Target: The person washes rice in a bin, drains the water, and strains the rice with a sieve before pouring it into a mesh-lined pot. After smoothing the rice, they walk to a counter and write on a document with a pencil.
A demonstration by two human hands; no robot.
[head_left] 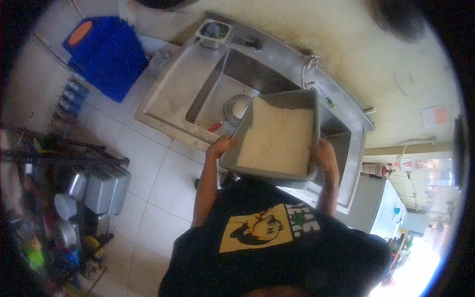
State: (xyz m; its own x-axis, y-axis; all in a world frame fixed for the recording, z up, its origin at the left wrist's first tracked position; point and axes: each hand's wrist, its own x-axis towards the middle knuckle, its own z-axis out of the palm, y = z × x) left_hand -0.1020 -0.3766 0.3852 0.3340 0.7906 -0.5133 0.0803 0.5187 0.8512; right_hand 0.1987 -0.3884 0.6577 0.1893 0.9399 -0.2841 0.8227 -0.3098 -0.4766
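A grey rectangular tub [241, 129] holding a pale, grainy mass [279, 136] is held over the front edge of a steel sink [173, 89]. My left hand [221, 146] grips the tub's left side, fingers closed on its rim. On the right side, my right hand [325, 157] is wrapped round the rim. Beyond the tub's left edge, a round strainer [230, 103] with a red handle [214, 127] lies in the sink basin with some white stuff in it.
A faucet [311, 62] stands at the sink's back. A small metal container [214, 32] sits at its far left corner. A blue bin [111, 57] is on the floor at the left. Shelving with trays [101, 190] stands lower left. A fire extinguisher [376, 169] is at the right.
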